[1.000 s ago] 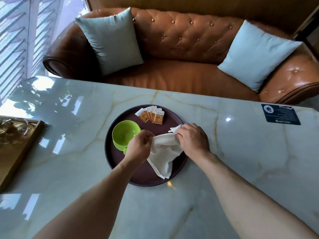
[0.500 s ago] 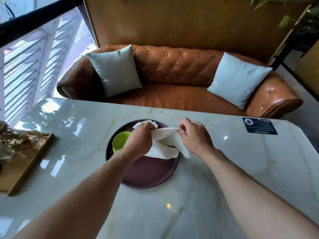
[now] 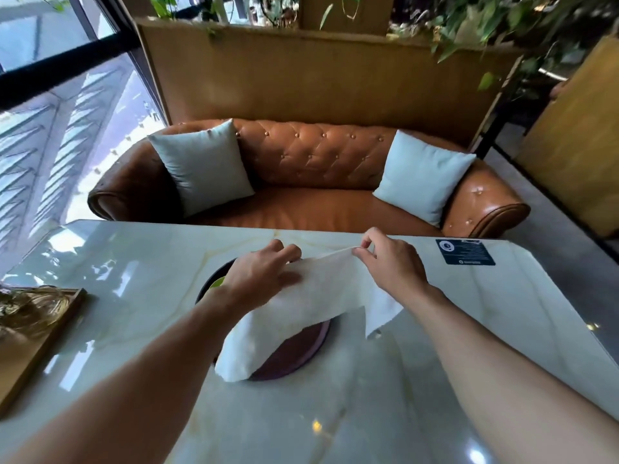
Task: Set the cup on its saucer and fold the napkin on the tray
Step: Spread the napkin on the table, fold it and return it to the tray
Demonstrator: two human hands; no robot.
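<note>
I'm holding the napkin (image 3: pixel 301 316) aloft over the tray (image 3: pixel 301 356), both hands pinching it: left hand (image 3: pixel 264 276) and right hand (image 3: pixel 392 266) on its far edge. That edge is running left-right; the rest is hanging toward me.

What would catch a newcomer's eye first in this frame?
The white napkin, stretched in mid-air between the left hand and right hand, hangs over the dark round tray at the table's centre. Behind the table stands a tufted brown leather sofa.
</note>
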